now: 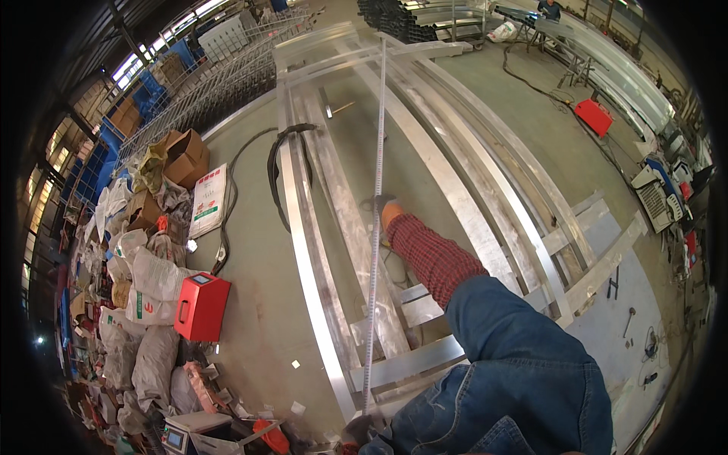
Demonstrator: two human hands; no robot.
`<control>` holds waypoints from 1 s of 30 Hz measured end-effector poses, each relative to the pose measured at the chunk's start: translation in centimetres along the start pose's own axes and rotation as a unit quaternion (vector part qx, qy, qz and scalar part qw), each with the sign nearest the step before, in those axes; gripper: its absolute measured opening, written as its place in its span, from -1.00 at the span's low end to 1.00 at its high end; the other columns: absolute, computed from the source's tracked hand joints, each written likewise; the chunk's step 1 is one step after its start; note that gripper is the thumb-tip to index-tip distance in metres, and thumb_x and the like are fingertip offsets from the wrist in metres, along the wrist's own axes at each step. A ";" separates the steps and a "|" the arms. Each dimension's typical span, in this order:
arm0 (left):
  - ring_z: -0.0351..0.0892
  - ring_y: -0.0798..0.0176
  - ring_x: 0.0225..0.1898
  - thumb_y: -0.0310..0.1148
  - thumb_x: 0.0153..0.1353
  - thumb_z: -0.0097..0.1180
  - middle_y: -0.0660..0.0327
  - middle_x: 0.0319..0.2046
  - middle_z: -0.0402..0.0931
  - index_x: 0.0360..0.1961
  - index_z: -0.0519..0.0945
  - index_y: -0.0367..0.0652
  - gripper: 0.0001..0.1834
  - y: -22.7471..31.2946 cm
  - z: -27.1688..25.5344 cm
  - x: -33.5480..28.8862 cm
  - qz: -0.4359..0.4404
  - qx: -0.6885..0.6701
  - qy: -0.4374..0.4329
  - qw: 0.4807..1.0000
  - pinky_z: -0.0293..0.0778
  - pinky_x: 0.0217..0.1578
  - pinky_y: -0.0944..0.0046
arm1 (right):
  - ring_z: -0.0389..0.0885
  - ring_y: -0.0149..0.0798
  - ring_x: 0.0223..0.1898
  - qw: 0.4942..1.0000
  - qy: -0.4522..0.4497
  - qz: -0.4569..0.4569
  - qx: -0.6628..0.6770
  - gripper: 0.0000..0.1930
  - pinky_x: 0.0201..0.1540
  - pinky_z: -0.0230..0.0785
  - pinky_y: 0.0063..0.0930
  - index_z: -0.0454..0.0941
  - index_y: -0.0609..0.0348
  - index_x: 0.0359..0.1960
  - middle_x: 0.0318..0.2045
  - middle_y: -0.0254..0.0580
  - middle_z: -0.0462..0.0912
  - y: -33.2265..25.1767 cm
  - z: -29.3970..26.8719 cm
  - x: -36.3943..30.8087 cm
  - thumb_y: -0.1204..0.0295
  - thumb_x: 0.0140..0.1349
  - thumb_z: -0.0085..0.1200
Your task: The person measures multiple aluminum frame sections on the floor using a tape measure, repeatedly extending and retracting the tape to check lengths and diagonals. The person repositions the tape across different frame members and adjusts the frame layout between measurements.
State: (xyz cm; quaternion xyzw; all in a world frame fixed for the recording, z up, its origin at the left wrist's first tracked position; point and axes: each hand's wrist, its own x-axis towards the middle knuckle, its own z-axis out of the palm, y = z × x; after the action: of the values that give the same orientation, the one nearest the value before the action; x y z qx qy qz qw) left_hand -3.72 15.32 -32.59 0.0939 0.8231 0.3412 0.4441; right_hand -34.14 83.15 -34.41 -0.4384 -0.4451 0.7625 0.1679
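Observation:
A long tape measure (pixel 374 258) is drawn out lengthwise over a frame of silvery metal bars (pixel 447 189). My right arm, in a red checked sleeve, reaches forward to its middle. There my right hand (pixel 385 203), in what looks like a dark glove, closes on the blade. At the bottom edge my left hand (pixel 359 429) is small and dark, closed at the near end of the tape; its fingers are hard to make out. Between the bars farther off lies a hammer (pixel 331 110) with a wooden handle.
A red machine (pixel 203 307) stands left beside piled sacks and cartons (pixel 186 158). Black cable (pixel 274 178) loops over the left bars. Another red box (pixel 594 117) sits on the right floor. Loose tools, including a hammer (pixel 629 321), lie at right. A person (pixel 549 9) works far back.

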 end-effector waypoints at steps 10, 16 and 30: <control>0.65 0.11 -0.21 -0.19 0.15 0.32 0.12 -0.23 0.66 -0.07 0.65 -0.07 -0.66 -0.2 1.1 0.4 0.226 0.055 0.038 0.972 0.56 -0.14 0.12 | 0.79 0.00 -0.19 0.975 0.106 -0.064 -0.186 -0.63 -0.21 0.52 -0.18 0.74 0.20 -0.09 -0.25 0.03 0.80 3.6 0.3 0.8 0.17 0.30 0.14; 0.68 -0.01 0.00 -0.10 0.10 0.39 0.11 -0.07 0.69 0.02 0.63 -0.05 -0.52 2.3 0.8 0.9 -0.026 -0.066 0.012 0.997 0.57 0.01 0.07 | 0.77 0.05 -0.11 0.877 0.062 -0.196 -0.435 -0.63 -0.15 0.54 -0.21 0.72 0.20 -0.04 -0.16 0.07 0.78 3.5 -1.8 1.2 0.19 0.35 0.06; 0.69 0.15 -0.05 -0.07 0.47 0.02 0.18 -0.09 0.71 0.09 0.65 -0.06 -0.62 5.3 1.3 1.3 -0.050 0.081 -0.011 0.995 0.55 -0.04 0.17 | 0.75 -0.01 -0.13 0.910 0.078 -0.123 -0.389 -0.65 -0.12 0.55 -0.21 0.68 0.17 -0.03 -0.15 0.01 0.77 1.9 -0.9 2.4 0.17 0.35 0.11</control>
State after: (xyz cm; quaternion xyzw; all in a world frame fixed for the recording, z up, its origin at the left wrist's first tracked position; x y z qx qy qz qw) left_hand -4.30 20.49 -30.56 0.0917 0.8465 0.2499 0.4610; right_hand -34.51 84.20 -37.41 -0.4685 -0.7424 0.4660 0.1107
